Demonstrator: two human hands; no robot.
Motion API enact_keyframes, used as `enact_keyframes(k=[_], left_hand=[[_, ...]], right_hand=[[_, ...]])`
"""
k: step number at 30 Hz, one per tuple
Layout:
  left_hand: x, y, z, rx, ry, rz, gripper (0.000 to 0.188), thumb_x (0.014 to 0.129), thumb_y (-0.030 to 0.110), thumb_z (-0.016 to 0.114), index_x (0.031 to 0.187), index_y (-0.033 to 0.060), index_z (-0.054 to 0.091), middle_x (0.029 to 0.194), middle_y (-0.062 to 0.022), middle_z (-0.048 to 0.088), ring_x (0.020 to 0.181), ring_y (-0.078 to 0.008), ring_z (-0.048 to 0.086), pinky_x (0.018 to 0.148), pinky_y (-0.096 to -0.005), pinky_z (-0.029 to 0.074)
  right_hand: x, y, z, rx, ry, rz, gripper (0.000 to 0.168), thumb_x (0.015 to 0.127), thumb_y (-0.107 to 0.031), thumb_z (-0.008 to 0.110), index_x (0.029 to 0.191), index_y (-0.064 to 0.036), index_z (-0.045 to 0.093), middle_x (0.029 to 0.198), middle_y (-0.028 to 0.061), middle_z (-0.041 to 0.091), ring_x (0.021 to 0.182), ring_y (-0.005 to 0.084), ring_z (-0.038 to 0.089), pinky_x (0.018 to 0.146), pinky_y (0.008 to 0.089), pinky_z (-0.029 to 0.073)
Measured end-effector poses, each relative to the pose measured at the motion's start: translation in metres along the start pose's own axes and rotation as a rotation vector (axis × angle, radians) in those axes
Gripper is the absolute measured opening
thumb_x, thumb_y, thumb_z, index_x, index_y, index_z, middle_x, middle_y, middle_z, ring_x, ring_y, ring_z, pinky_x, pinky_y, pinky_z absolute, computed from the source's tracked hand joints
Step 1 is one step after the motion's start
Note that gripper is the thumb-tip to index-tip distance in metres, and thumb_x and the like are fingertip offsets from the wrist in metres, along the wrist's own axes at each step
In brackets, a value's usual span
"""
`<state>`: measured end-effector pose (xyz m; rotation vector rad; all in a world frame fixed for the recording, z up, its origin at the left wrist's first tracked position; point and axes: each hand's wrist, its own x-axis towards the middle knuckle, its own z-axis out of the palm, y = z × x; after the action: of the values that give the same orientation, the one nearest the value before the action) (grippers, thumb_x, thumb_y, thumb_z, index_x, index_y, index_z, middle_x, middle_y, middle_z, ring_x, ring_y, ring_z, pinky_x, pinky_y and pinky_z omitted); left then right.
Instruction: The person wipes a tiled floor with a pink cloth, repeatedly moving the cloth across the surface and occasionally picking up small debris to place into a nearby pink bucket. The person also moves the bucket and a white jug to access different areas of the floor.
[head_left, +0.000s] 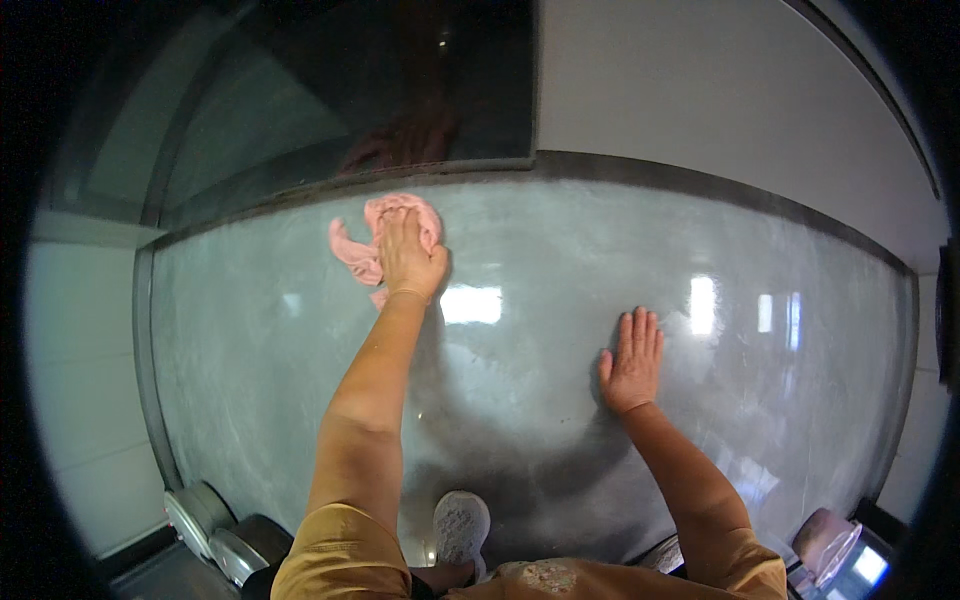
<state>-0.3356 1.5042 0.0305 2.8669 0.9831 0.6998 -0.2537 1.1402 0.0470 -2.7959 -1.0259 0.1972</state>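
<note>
My left hand (409, 259) presses a crumpled pink cloth (352, 253) against the glossy grey surface (525, 247), near its dark far border. Part of the cloth bunches around the fingertips, and a loose end curls out to the left. To the right and closer to me, my right hand (634, 367) rests palm down on the same surface, fingers pointing away and thumb apart. It holds nothing.
A dark glass panel (450, 82) rises beyond the far border, reflecting a hand. Beside it stands a pale panel (705, 90). Metal pots (247, 551) sit at lower left. My light shoe (459, 529) is below, and a plastic-wrapped item (829, 544) lies at lower right.
</note>
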Motion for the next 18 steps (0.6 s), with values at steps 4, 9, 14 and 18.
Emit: enact_keyframes(k=[4, 9, 14, 18], left_hand=[[0.05, 0.109, 0.016, -0.298, -0.322, 0.213, 0.062, 0.074, 0.019, 0.054, 0.133, 0.0001, 0.046, 0.138, -0.0183, 0.046, 0.133, -0.0343, 0.037, 0.113, -0.0444, 0.025], [0.052, 0.231, 0.039, -0.443, -0.288, 0.528, 0.049, 0.075, 0.014, 0.057, 0.122, 0.0019, 0.054, 0.127, -0.0164, 0.054, 0.12, -0.0339, 0.047, 0.108, -0.046, 0.031], [-0.023, 0.263, 0.012, -0.886, -0.408, 0.701, 0.04, 0.071, 0.012, 0.064, 0.11, 0.0055, 0.061, 0.124, -0.0114, 0.058, 0.123, -0.0265, 0.05, 0.103, -0.042, 0.038], [-0.045, 0.204, -0.006, -0.857, -0.301, 0.535, 0.034, 0.066, 0.01, 0.067, 0.099, 0.0055, 0.064, 0.112, -0.0102, 0.064, 0.11, -0.0292, 0.059, 0.094, -0.0425, 0.045]], right_hand=[[0.009, 0.005, -0.013, 0.014, -0.037, 0.013, 0.069, 0.087, -0.03, 0.051, 0.144, 0.002, 0.029, 0.154, 0.0214, 0.018, 0.144, 0.0377, 0.011, 0.116, 0.0515, 0.009], [0.001, -0.012, -0.008, 0.113, 0.02, -0.01, 0.066, 0.087, -0.03, 0.052, 0.142, 0.002, 0.034, 0.153, 0.0205, 0.02, 0.144, 0.0366, 0.013, 0.116, 0.0511, 0.011], [-0.003, -0.002, -0.015, 0.349, 0.227, -0.125, 0.041, 0.072, -0.008, 0.061, 0.113, -0.001, 0.058, 0.124, 0.0174, 0.05, 0.122, 0.0372, 0.043, 0.105, 0.0493, 0.034], [-0.004, 0.009, -0.008, 0.419, 0.272, -0.212, 0.035, 0.07, -0.003, 0.061, 0.105, -0.002, 0.06, 0.118, 0.0167, 0.053, 0.116, 0.0353, 0.048, 0.103, 0.0462, 0.038]])
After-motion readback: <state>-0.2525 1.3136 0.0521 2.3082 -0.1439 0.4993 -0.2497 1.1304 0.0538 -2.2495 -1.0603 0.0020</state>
